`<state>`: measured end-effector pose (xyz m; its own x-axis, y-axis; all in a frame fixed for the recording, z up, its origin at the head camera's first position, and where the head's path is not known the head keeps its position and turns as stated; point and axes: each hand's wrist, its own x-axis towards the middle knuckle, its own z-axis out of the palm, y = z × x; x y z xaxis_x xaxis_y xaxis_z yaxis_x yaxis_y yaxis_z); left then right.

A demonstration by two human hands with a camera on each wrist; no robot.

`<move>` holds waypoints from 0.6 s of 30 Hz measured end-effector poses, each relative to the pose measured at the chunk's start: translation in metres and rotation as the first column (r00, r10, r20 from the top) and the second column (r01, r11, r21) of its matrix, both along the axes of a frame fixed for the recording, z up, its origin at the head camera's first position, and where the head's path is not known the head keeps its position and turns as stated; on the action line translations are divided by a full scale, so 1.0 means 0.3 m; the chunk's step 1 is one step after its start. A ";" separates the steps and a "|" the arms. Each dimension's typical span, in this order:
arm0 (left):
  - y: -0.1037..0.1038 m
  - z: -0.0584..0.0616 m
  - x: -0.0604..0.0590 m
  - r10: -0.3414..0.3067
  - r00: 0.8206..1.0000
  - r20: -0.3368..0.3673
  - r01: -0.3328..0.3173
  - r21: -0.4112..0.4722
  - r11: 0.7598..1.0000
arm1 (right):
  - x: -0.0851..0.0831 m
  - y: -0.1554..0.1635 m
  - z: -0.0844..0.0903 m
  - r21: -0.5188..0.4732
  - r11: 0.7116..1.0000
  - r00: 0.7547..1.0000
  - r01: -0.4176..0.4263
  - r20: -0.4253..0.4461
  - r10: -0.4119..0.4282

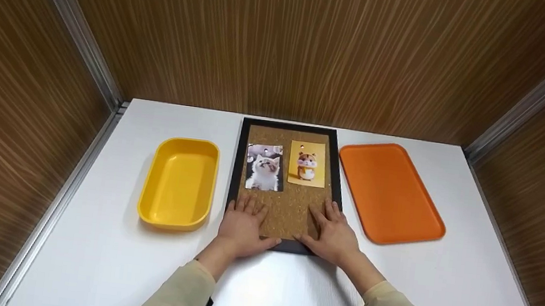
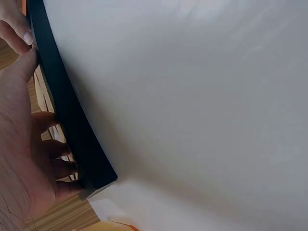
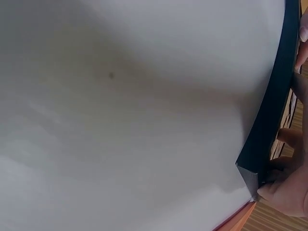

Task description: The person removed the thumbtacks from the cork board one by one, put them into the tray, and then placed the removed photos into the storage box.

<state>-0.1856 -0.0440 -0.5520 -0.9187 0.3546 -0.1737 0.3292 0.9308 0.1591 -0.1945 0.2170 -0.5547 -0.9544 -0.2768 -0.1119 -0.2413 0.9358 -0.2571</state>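
Bench point(image 1: 86, 255) fills the lower frame, white, with a black-framed cork board point(image 1: 280, 210) at its centre, an orange tray point(image 1: 391, 192) to the right and a yellow tub point(image 1: 179, 183) to the left. Both hands lie flat on the board's near edge, left hand point(image 1: 242, 226) and right hand point(image 1: 332, 234), fingers straight and spread, gripping nothing. A cat photo point(image 1: 264, 167) and a hamster card point(image 1: 307, 163) remain on the cork, seemingly pinned; tray and tub hold nothing yet.
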 end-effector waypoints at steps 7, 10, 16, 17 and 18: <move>-0.005 0.010 0.003 -0.007 1.000 -0.011 0.007 0.005 1.000 | 0.003 0.002 0.009 -0.009 1.000 1.000 -0.004 -0.002 0.004; -0.007 0.009 0.003 -0.004 1.000 -0.011 0.004 0.006 1.000 | 0.002 0.000 0.011 -0.008 1.000 1.000 -0.004 0.002 0.005; -0.006 0.005 0.005 -0.007 1.000 -0.016 0.007 0.013 1.000 | 0.008 0.001 0.011 -0.007 1.000 1.000 -0.009 -0.006 0.009; -0.005 0.005 0.005 -0.008 1.000 -0.020 0.009 0.014 1.000 | 0.009 0.003 0.009 -0.011 1.000 1.000 -0.008 -0.009 0.008; -0.004 0.004 0.005 -0.010 1.000 -0.026 0.010 0.019 1.000 | 0.010 0.004 0.008 -0.017 1.000 1.000 -0.008 -0.011 0.008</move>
